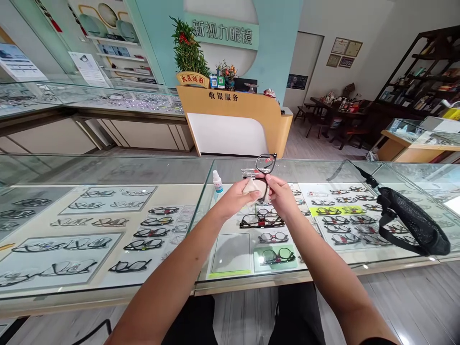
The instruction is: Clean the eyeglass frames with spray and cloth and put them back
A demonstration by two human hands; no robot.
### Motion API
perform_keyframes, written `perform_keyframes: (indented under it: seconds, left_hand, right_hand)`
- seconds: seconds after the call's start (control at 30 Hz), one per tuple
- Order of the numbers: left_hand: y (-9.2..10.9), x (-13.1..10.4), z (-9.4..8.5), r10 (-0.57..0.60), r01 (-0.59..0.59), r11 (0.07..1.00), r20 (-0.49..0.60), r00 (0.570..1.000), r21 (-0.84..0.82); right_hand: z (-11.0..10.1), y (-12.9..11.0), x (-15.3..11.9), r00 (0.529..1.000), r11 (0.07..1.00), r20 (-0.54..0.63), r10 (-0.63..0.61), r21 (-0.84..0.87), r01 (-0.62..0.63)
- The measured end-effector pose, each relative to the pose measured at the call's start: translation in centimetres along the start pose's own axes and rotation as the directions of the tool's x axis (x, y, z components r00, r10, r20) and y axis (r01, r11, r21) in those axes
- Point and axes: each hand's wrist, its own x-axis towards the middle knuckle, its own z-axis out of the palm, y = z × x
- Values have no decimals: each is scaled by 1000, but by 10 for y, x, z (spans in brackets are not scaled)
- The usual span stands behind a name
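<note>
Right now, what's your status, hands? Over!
Left hand: pressing pale cloth on a lens. Right hand: gripping black-rimmed eyeglasses. Small white bottle near left hand, seems clear of both. Over.

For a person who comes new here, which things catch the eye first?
Probably the left hand and right hand at centre, holding dark-framed glasses and a pale cloth over the glass counter. Then the black bag on the right, and the leafy plant on the desk beyond.

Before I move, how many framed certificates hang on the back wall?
4, in two rows: upper-left certificate, upper-right certificate, lower-left certificate and lower-right certificate. None looks hidden.
</note>
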Motion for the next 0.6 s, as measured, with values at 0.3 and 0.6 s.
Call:
perform_keyframes:
  seconds: [0.3, 0.6]
  left_hand:
    - [-19, 12, 18, 89, -100, 994, -163, 983, -54]
    - [0, -14, -18, 168, -91, 978, -441, 882, 190]
  right_hand:
    - [2, 9, 0, 997, 997, 15, -70, -33, 70]
    - [-9, -37, -6, 980, 979, -30, -198, 51, 199]
